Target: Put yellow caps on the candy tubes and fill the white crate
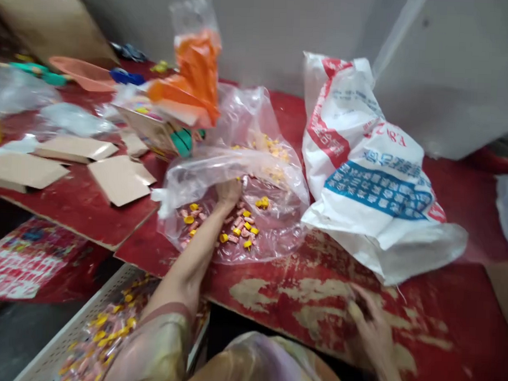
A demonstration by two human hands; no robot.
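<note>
My left hand (229,194) reaches into the mouth of a clear plastic bag (277,238) on the red table. Its fingers are hidden by the plastic and the small parts there. Around it lie pink pieces (239,220) and yellow caps (262,202), some of them fitted together. More yellow parts show through the far side of the bag. Low on the right, my right hand (372,325) is over the table's near edge, blurred, with its fingers curled in. Whatever may be between its thumb and finger is too smeared to make out.
A white printed sack (375,167) stands right of the bag. A white crate (80,323) of pink and yellow parts sits below the table's edge. Cardboard pieces (120,180) and an orange bag (195,77) are at the left. Behind is a grey wall (263,35).
</note>
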